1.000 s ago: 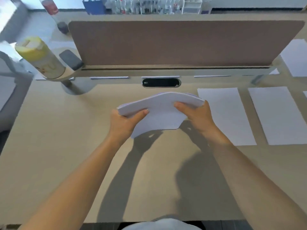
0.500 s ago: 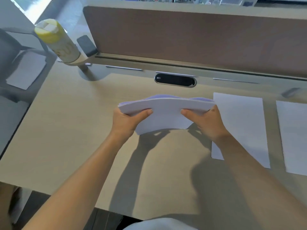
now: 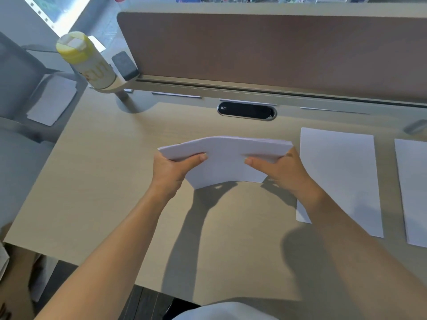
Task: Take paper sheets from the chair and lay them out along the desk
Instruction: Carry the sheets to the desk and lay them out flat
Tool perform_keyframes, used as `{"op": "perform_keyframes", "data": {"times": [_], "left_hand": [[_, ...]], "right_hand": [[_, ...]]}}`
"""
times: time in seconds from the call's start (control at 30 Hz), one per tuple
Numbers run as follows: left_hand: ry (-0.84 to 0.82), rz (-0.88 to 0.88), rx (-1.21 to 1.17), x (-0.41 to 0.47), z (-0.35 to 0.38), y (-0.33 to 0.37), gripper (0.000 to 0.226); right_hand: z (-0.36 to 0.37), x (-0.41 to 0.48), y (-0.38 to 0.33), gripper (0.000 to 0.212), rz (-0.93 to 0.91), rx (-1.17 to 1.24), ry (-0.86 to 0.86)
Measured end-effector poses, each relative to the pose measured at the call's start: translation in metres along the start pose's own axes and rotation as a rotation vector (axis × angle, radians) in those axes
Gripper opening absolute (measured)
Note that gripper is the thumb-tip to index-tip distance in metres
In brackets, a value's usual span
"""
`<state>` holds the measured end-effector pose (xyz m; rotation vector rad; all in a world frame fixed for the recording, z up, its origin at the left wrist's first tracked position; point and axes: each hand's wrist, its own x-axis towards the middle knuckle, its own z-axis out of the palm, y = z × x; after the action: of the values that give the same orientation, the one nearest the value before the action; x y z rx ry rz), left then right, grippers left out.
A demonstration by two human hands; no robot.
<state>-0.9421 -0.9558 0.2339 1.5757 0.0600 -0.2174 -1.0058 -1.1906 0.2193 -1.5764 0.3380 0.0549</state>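
A bowed stack of white paper sheets (image 3: 225,158) hangs a little above the middle of the desk (image 3: 104,172). My left hand (image 3: 171,172) grips its left end with the thumb on top, and my right hand (image 3: 280,172) grips its right end the same way. One white sheet (image 3: 342,179) lies flat on the desk just right of my right hand, and a second sheet (image 3: 413,190) lies further right at the frame edge. More paper (image 3: 52,100) rests on the grey chair (image 3: 16,77) at the left.
A brown divider panel (image 3: 277,54) closes off the back of the desk. A yellow-lidded bottle (image 3: 87,61) stands in a holder at the back left, next to a dark pad (image 3: 124,65). A black cable port (image 3: 246,110) sits ahead of the stack.
My view has swung left, bringing the chair with its paper into sight. Both hands keep hold of the stack over the desk's middle.
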Motion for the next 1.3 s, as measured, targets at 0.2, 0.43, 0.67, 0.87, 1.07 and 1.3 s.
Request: {"op": "perform_keyframes", "data": {"times": [0.2, 0.43, 0.67, 0.87, 1.07, 1.3], "left_hand": [[-0.063, 0.028, 0.012, 0.000, -0.003, -0.004, 0.040], [-0.061, 0.022, 0.100, 0.000, 0.007, -0.004, 0.029], [-0.120, 0.029, 0.163, 0.021, 0.018, 0.015, 0.025], [-0.260, -0.096, 0.118, 0.054, 0.038, 0.025, 0.025], [-0.308, -0.256, 0.131, 0.083, 0.062, 0.003, 0.025], [-0.286, -0.597, 0.374, 0.102, 0.054, -0.066, 0.022]], "right_hand": [[0.000, -0.002, 0.001, 0.034, -0.073, -0.053, -0.007], [-0.006, -0.004, 0.007, 0.034, 0.001, -0.013, 0.032], [-0.018, -0.003, -0.007, 0.024, -0.075, -0.042, 0.090], [-0.027, -0.006, 0.006, 0.022, -0.065, 0.012, 0.129], [-0.021, 0.012, 0.035, 0.020, 0.040, 0.053, 0.274], [-0.028, 0.052, 0.088, 0.025, 0.371, 0.103, 0.302]]}}
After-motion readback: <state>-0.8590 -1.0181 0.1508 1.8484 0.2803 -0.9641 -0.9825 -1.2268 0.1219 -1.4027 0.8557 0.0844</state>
